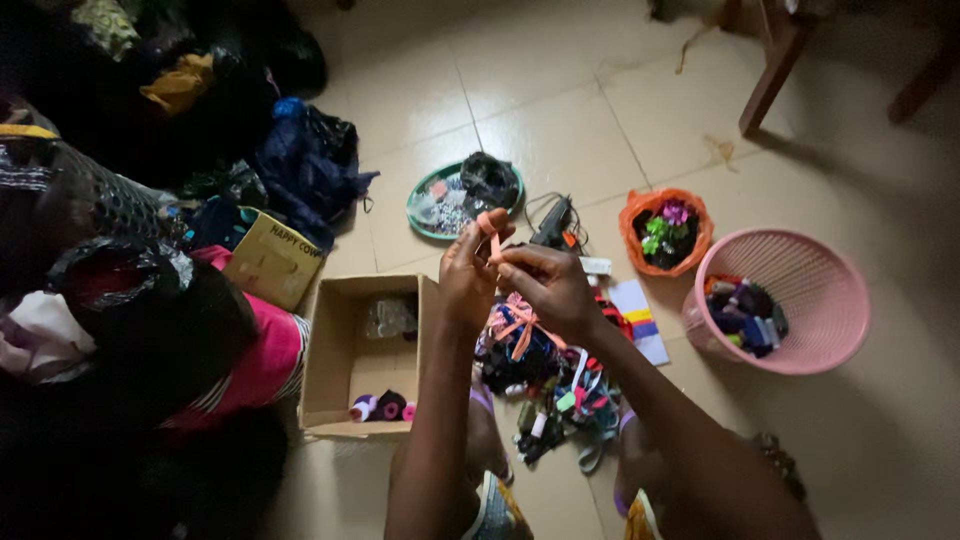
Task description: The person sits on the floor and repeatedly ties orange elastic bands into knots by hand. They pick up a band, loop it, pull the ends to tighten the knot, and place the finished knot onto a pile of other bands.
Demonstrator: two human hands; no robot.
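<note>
While I sit on the tiled floor, this is how things lie:

Left hand: my left hand [466, 272] is raised in front of me, fingers pinched around a thin peach ribbon [490, 232].
Right hand: my right hand [545, 285] meets the left, its fingertips closed on the same ribbon — both hands grip it together.
Ribbon: its short end sticks up above my fingers; it is held in the air over the pile, not resting on anything.
Pile: a heap of ribbons and trims [545, 375] lies on the floor just under my hands, with a peach bow [520, 325] on top.
Box: an open cardboard box [335, 360] stands just to the left of my left arm, with small spools [383, 407] in its near corner.
Tray: a round green tray [425, 215] with a dark bag in it lies beyond my hands.
Glue gun: a black glue gun [553, 222] lies just beside the tray.
Orange bag: an orange bag [640, 215] holding bows sits to the right.
Basket: a pink basket [815, 290] — further right — holds dark rolls.
</note>
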